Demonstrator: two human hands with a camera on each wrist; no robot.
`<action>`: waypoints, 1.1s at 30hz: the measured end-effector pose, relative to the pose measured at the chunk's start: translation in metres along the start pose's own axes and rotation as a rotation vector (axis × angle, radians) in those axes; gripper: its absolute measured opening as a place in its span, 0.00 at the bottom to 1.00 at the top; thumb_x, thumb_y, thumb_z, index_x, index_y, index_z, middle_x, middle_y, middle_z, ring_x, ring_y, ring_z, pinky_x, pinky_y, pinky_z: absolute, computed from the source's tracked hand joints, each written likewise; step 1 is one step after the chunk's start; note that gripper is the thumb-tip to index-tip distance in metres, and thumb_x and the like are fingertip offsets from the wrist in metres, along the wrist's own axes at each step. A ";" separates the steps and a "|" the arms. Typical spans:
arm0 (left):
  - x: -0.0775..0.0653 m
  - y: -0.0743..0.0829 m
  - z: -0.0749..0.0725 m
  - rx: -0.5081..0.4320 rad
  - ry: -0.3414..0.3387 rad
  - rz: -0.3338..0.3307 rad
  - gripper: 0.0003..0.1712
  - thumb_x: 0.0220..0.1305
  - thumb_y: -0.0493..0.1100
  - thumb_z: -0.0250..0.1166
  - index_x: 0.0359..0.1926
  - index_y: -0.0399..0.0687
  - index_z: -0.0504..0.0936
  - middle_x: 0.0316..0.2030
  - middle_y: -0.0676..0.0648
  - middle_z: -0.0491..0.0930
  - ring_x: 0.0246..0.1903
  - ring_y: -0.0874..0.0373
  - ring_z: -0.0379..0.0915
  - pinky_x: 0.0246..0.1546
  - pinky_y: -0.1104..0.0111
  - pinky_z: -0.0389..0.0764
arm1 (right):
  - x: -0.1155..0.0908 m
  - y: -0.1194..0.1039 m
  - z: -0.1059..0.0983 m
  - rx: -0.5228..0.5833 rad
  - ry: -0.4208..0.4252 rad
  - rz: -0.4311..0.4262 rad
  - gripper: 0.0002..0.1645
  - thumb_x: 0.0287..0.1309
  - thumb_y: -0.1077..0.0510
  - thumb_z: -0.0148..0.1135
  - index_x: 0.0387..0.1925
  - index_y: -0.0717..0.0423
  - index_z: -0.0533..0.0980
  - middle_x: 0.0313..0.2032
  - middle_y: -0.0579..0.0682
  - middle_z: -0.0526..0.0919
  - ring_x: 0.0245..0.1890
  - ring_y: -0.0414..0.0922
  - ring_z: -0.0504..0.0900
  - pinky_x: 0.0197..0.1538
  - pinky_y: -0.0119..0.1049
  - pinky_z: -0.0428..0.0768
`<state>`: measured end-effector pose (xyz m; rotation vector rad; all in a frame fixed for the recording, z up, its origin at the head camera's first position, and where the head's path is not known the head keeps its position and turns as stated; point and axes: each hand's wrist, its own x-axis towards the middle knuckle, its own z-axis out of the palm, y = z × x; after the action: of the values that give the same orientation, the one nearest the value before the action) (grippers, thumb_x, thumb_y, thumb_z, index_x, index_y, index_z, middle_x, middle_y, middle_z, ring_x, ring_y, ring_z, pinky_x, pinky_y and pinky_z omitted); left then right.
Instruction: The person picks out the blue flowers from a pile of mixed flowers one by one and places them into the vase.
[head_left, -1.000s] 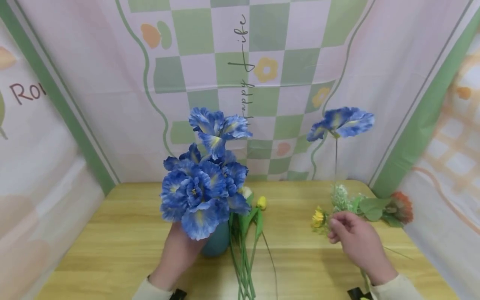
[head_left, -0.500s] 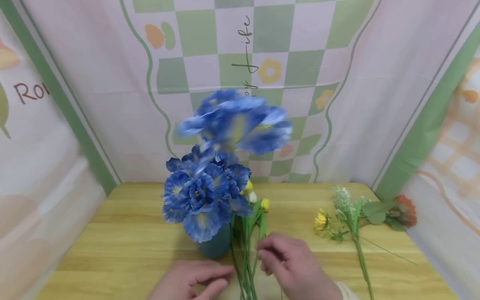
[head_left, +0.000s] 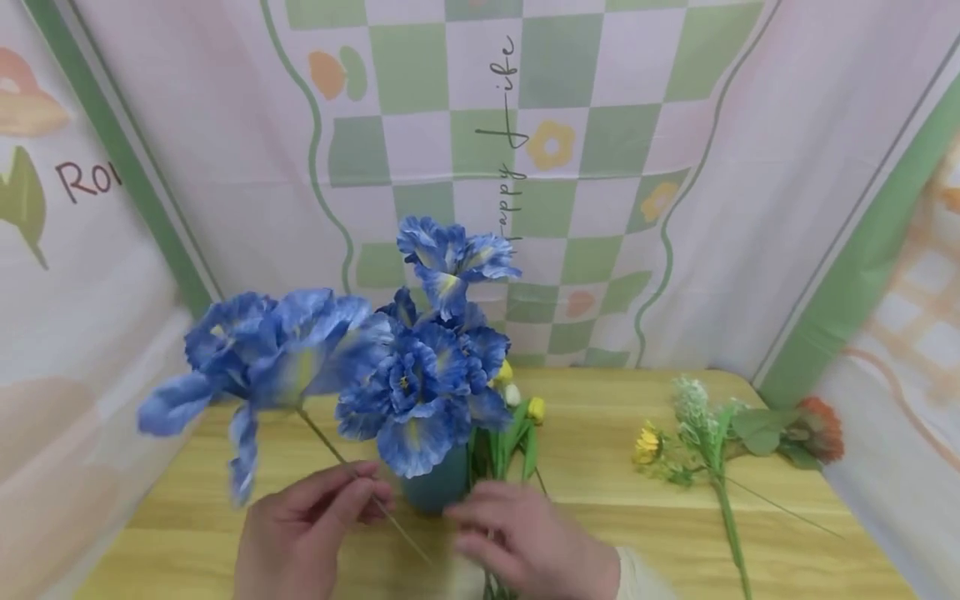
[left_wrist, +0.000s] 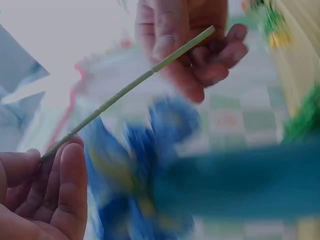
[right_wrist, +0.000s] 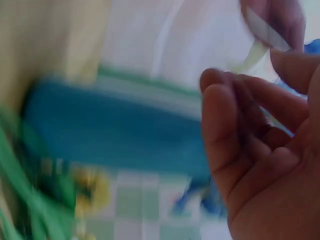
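My left hand pinches the thin stem of a blue artificial iris; the bloom leans up and to the left. In the left wrist view the bare stem runs from those fingers towards my right hand. Loosely bent, the right fingers are close to the stem's end, apparently without gripping it. In the head view the right hand is over the stems of the tulips, hiding part of them. Between the hands stands a teal vase full of blue irises.
Yellow and white tulips lie just right of the vase. Farther right on the wooden table are a white-flowered sprig, a yellow flower and an orange-red flower. Patterned cloth hangs behind.
The loose iris has moved from the right side across to the left, passing from my right hand to my left. The right hand has come in beside the vase.
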<state>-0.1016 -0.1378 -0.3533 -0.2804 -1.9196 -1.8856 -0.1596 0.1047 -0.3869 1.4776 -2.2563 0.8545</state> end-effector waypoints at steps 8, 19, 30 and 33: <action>0.034 -0.035 -0.027 0.135 0.124 -0.150 0.11 0.71 0.36 0.62 0.48 0.33 0.84 0.38 0.41 0.87 0.35 0.53 0.85 0.39 0.62 0.86 | 0.031 0.039 -0.005 -0.016 -0.061 0.598 0.35 0.62 0.40 0.65 0.59 0.62 0.76 0.50 0.54 0.83 0.42 0.48 0.83 0.48 0.45 0.83; 0.073 -0.033 -0.020 -0.180 0.249 0.109 0.14 0.71 0.35 0.61 0.46 0.23 0.81 0.37 0.35 0.85 0.35 0.49 0.86 0.39 0.59 0.85 | 0.065 0.046 0.011 0.016 0.011 0.378 0.31 0.62 0.53 0.68 0.65 0.50 0.72 0.59 0.45 0.78 0.56 0.41 0.77 0.58 0.39 0.78; 0.091 -0.016 -0.009 -0.332 0.204 0.318 0.12 0.70 0.30 0.60 0.45 0.18 0.79 0.35 0.32 0.84 0.34 0.46 0.86 0.38 0.58 0.85 | 0.058 0.048 0.020 -0.224 0.083 0.265 0.10 0.61 0.62 0.64 0.44 0.58 0.81 0.37 0.50 0.85 0.36 0.45 0.83 0.42 0.40 0.84; 0.088 -0.016 -0.005 -0.053 0.173 0.231 0.10 0.68 0.33 0.64 0.44 0.28 0.85 0.35 0.38 0.86 0.32 0.52 0.86 0.36 0.63 0.86 | 0.054 0.050 0.023 -0.303 0.117 0.181 0.10 0.58 0.64 0.64 0.43 0.59 0.81 0.36 0.51 0.85 0.36 0.46 0.83 0.44 0.41 0.84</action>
<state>-0.1862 -0.1577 -0.3295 -0.3295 -1.6507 -1.7493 -0.2266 0.0659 -0.3902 1.0763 -2.3323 0.5950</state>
